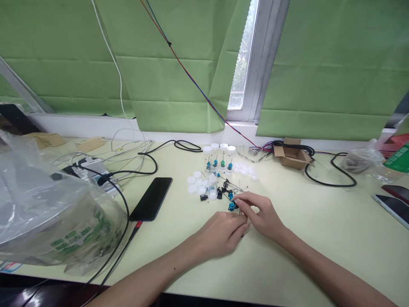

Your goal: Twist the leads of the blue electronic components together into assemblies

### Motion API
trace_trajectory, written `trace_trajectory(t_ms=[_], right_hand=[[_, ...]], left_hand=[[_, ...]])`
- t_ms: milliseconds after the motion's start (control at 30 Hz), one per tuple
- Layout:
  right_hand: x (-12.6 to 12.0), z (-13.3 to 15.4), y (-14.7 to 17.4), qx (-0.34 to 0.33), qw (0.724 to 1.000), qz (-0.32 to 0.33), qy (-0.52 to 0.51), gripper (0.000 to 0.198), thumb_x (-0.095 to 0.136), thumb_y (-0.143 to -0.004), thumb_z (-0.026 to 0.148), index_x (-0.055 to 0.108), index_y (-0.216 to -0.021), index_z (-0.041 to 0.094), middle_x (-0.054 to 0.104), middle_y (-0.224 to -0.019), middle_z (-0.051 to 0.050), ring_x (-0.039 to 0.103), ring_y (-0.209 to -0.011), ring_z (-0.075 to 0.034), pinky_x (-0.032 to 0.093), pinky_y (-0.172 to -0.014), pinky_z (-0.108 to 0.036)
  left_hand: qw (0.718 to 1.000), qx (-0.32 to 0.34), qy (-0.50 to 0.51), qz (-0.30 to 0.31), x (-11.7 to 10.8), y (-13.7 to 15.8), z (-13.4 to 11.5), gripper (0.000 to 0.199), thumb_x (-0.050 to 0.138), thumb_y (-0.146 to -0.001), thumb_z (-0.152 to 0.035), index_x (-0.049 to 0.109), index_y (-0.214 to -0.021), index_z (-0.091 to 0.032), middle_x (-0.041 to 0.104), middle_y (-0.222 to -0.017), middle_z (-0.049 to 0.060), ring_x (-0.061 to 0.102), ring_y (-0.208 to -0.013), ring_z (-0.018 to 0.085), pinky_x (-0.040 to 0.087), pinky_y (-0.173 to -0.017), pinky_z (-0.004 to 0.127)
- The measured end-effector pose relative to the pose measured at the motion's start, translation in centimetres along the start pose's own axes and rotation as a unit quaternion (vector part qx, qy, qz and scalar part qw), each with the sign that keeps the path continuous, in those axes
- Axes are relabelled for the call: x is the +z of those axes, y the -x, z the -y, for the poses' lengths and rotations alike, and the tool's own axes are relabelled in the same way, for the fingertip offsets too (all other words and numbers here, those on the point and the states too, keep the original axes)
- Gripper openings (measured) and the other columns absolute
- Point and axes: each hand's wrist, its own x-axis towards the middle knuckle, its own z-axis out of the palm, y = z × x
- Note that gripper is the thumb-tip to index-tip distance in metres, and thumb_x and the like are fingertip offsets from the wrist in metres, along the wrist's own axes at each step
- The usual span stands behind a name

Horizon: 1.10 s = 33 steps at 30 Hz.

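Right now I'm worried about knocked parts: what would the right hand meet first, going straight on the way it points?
The right hand would probably meet the small blue pieces just ahead of it; depth is unclear, so it may already touch one.

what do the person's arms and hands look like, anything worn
The left hand and right hand are ungloved, with no watch or bracelet showing. The left forearm, marked by one small spot, and right forearm show no sleeves.
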Motion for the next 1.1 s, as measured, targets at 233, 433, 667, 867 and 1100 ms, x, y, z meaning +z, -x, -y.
trace_trajectory(t_ms=[233,433,667,867,1100], right_hand=[[0.0,0.0,0.0,-0.007,1.0,0.006,0.017,0.025,0.049,-0.097,0.029,0.061,-0.078,0.018,0.061,-0.067,-0.002,0.054,-0.059,-0.013,0.047,-0.058,-0.026],[-0.1,0.2,0.0,-0.005,1.0,-0.008,0.026,0.028,0.047,-0.097,0.032,0.057,-0.074,0.019,0.056,-0.062,0.0,0.049,-0.055,-0.012,0.044,-0.055,-0.025],[-0.1,0.0,0.0,0.006,1.0,-0.023,0.01,0.026,0.048,-0.097,0.032,0.055,-0.076,0.019,0.054,-0.062,0.001,0.047,-0.051,-0.011,0.043,-0.051,-0.025],[-0.3,-0.2,-0.1,0.024,0.999,-0.044,-0.015,0.023,0.049,-0.097,0.031,0.054,-0.078,0.019,0.048,-0.058,0.003,0.044,-0.048,-0.01,0.04,-0.048,-0.024],[-0.4,0.0,-0.1,0.024,0.996,-0.083,-0.033,0.022,0.052,-0.096,0.033,0.056,-0.079,0.019,0.051,-0.059,0.003,0.05,-0.049,-0.011,0.044,-0.048,-0.025]], left_hand=[[0.999,0.016,-0.024,0.014,0.3,0.1,0.6,0.035,0.039,-0.099,-0.028,0.067,-0.079,-0.02,0.065,-0.074,0.005,0.057,-0.064,0.017,0.037,-0.061,0.029],[1.0,0.009,-0.014,0.002,0.2,0.0,0.7,0.035,0.041,-0.099,-0.032,0.069,-0.081,-0.02,0.065,-0.074,0.005,0.057,-0.063,0.016,0.037,-0.06,0.028],[0.999,0.035,-0.024,-0.016,-0.2,0.1,0.3,0.036,0.04,-0.099,-0.03,0.072,-0.083,-0.023,0.059,-0.065,0.003,0.054,-0.057,0.015,0.037,-0.056,0.027],[0.997,0.045,-0.031,-0.063,-0.6,0.1,0.1,0.042,0.037,-0.1,-0.032,0.065,-0.07,-0.02,0.054,-0.061,0.004,0.049,-0.057,0.014,0.032,-0.054,0.028],[0.994,0.058,-0.054,-0.076,-0.8,0.5,0.9,0.035,0.04,-0.099,-0.027,0.066,-0.076,-0.019,0.057,-0.064,0.005,0.05,-0.057,0.014,0.031,-0.053,0.029]])
